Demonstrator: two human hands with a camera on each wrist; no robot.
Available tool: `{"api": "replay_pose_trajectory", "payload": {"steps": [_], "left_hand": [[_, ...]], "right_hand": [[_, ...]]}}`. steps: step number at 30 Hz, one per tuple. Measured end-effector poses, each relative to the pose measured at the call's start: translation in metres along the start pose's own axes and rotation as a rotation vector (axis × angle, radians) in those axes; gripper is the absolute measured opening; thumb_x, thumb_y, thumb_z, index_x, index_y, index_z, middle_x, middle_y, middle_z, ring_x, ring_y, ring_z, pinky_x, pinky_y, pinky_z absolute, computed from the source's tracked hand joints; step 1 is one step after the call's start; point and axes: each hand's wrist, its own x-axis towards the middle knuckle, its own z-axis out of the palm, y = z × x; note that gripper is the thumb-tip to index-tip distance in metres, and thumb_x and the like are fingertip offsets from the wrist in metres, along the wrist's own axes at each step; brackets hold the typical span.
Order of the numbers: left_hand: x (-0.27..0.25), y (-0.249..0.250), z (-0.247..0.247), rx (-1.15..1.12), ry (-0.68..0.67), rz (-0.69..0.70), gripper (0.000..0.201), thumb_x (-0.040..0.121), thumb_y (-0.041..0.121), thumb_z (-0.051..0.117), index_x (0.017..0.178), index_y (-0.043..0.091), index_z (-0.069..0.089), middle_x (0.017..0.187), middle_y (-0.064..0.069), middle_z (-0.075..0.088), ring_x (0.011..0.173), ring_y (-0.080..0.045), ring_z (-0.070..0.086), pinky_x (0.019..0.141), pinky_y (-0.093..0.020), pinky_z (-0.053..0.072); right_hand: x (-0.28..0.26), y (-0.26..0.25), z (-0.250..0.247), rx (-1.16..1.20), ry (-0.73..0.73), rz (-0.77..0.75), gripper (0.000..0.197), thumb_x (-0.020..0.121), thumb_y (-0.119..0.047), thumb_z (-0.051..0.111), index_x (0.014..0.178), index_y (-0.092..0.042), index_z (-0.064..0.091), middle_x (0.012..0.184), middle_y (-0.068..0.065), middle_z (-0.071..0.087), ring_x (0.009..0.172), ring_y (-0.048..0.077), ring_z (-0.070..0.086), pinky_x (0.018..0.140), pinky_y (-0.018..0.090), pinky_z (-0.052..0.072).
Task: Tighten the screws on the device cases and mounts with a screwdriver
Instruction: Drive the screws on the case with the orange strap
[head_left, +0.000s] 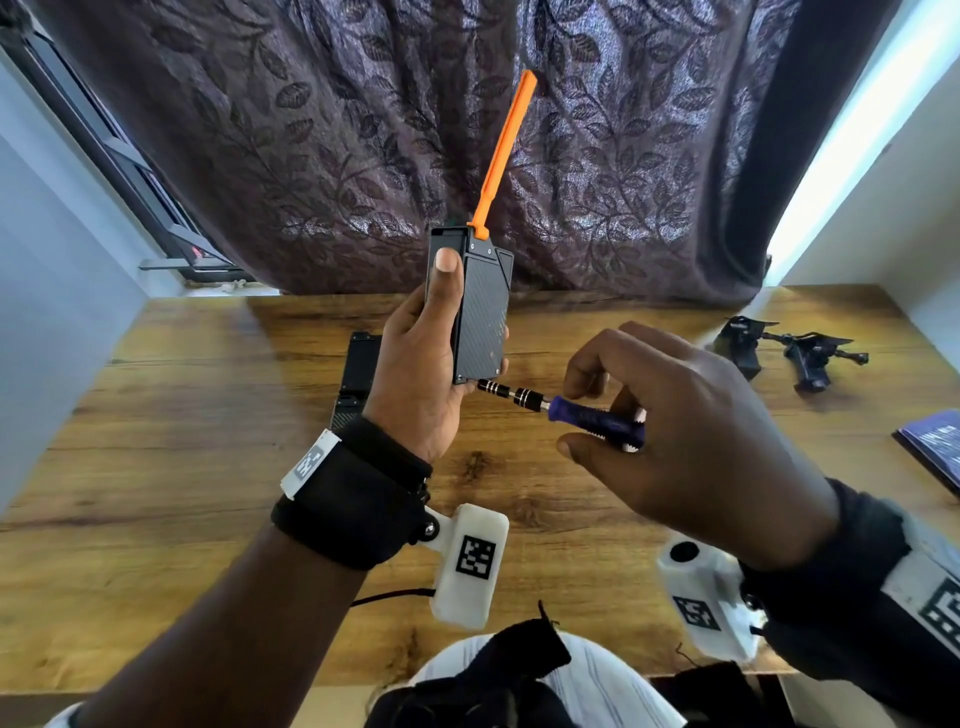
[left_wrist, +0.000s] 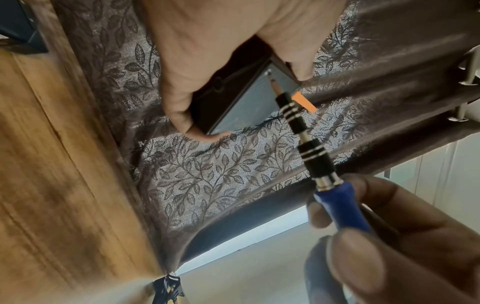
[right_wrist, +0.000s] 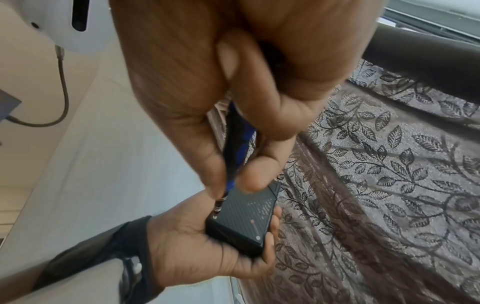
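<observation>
My left hand (head_left: 423, 358) grips a black device case (head_left: 480, 312) with a carbon-weave face, held upright above the wooden table (head_left: 208, 467). An orange antenna (head_left: 506, 150) sticks up from its top. My right hand (head_left: 670, 415) pinches the blue handle of a screwdriver (head_left: 576, 413). Its black banded shaft points left, and the tip sits on a screw at the case's lower left corner (left_wrist: 269, 72). In the right wrist view the case (right_wrist: 245, 211) lies in the left palm with the screwdriver (right_wrist: 233, 156) coming down onto it.
A second black case (head_left: 358, 371) lies flat on the table behind my left hand. Black camera mounts (head_left: 789, 353) sit at the far right, and a dark booklet (head_left: 935, 447) lies at the right edge. A leaf-patterned curtain (head_left: 363, 130) hangs behind.
</observation>
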Motion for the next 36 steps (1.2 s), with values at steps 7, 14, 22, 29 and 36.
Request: {"api": "replay_pose_trajectory", "payload": {"steps": [7, 14, 22, 29, 36], "left_hand": [[-0.003, -0.001, 0.001, 0.011, -0.020, 0.020, 0.065, 0.096, 0.061, 0.051, 0.134, 0.010, 0.062, 0.110, -0.014, 0.066, 0.092, -0.027, 0.062, 0.070, -0.037, 0.054], [-0.004, -0.004, 0.000, 0.008, -0.024, 0.038, 0.060, 0.097, 0.057, 0.050, 0.132, 0.011, 0.063, 0.107, -0.013, 0.064, 0.090, -0.026, 0.061, 0.069, -0.036, 0.054], [-0.005, -0.018, -0.005, -0.021, 0.003, 0.009, 0.059, 0.102, 0.056, 0.046, 0.133, 0.009, 0.062, 0.108, -0.014, 0.063, 0.094, -0.030, 0.059, 0.071, -0.039, 0.052], [-0.002, -0.023, -0.013, -0.011, -0.023, 0.006, 0.081, 0.082, 0.072, 0.070, 0.131, 0.009, 0.062, 0.110, -0.015, 0.063, 0.094, -0.029, 0.061, 0.071, -0.040, 0.054], [-0.004, -0.051, -0.036, -0.035, 0.099, -0.049, 0.061, 0.076, 0.014, 0.080, 0.133, 0.011, 0.056, 0.112, -0.008, 0.070, 0.100, -0.028, 0.066, 0.080, -0.049, 0.056]], "right_hand": [[-0.003, 0.002, 0.001, 0.005, 0.093, 0.026, 0.020, 0.085, -0.044, 0.066, 0.079, -0.026, 0.073, 0.056, -0.012, 0.061, 0.050, 0.006, 0.056, 0.048, 0.033, 0.049], [-0.003, 0.004, 0.003, 0.035, -0.002, 0.081, 0.030, 0.094, -0.055, 0.049, 0.089, -0.029, 0.064, 0.058, -0.009, 0.064, 0.049, 0.008, 0.061, 0.051, 0.032, 0.052], [-0.007, 0.006, 0.006, 0.044, 0.034, 0.001, 0.013, 0.080, -0.032, 0.078, 0.085, -0.025, 0.068, 0.073, -0.013, 0.063, 0.061, 0.008, 0.057, 0.054, 0.037, 0.051], [-0.003, 0.009, 0.016, 0.070, -0.076, 0.099, 0.040, 0.099, -0.042, 0.045, 0.067, -0.022, 0.058, 0.055, -0.001, 0.059, 0.044, 0.015, 0.056, 0.048, 0.039, 0.050], [-0.004, 0.012, 0.016, 0.116, -0.176, 0.133, 0.027, 0.096, -0.047, 0.057, 0.078, -0.032, 0.070, 0.062, -0.006, 0.063, 0.056, 0.013, 0.057, 0.051, 0.034, 0.044]]}}
